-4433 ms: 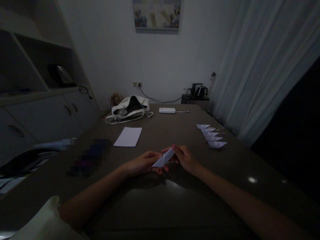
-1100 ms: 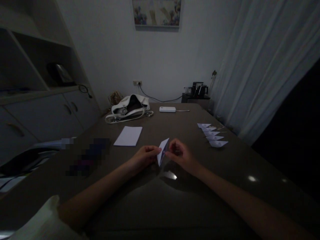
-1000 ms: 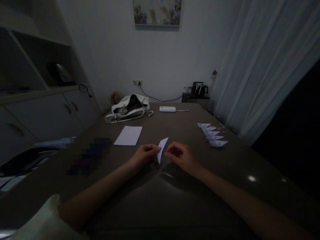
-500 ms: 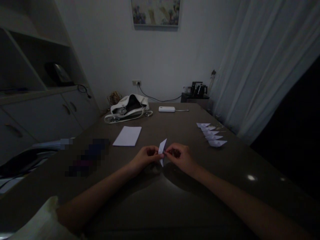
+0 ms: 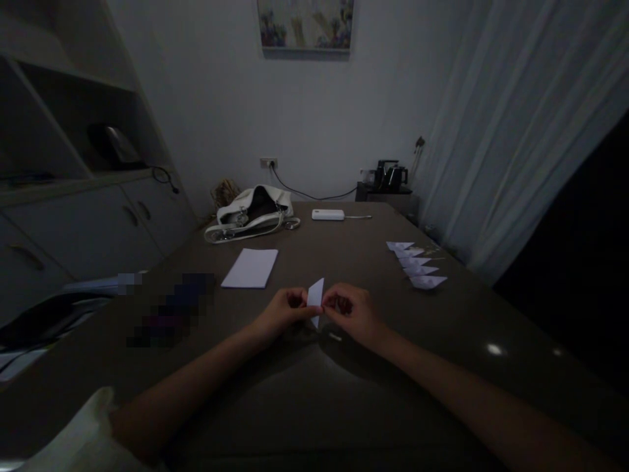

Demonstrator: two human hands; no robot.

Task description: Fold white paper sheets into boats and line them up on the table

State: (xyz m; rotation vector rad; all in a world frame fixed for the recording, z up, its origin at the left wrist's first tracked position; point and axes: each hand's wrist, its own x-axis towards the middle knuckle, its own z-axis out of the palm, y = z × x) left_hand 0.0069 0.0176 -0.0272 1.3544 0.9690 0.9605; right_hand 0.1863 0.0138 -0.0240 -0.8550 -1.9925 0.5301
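Observation:
A small piece of folded white paper [image 5: 315, 293], pointed at its upper and lower ends, is held upright just above the table. My left hand [image 5: 285, 313] pinches it from the left, thumb across its near face. From the other side, my right hand [image 5: 354, 311] has thumb and forefinger closed on the paper's right edge, the other fingers curled. A row of several folded paper boats [image 5: 426, 282] stands on the table to the right. Beyond my left hand lies a stack of white paper sheets [image 5: 250, 268].
On the dark table [image 5: 304, 406], a white handbag [image 5: 255, 213] sits at the back left, and a white power bank [image 5: 328, 214] with a short cable lies at the far end. A blurred dark item [image 5: 174, 308] is at the left. A curtain [image 5: 472, 131] hangs along the right.
Both hands keep hold of the folded paper. It has shifted slightly left and turned, so its face shows wider now. The things around it have stayed put.

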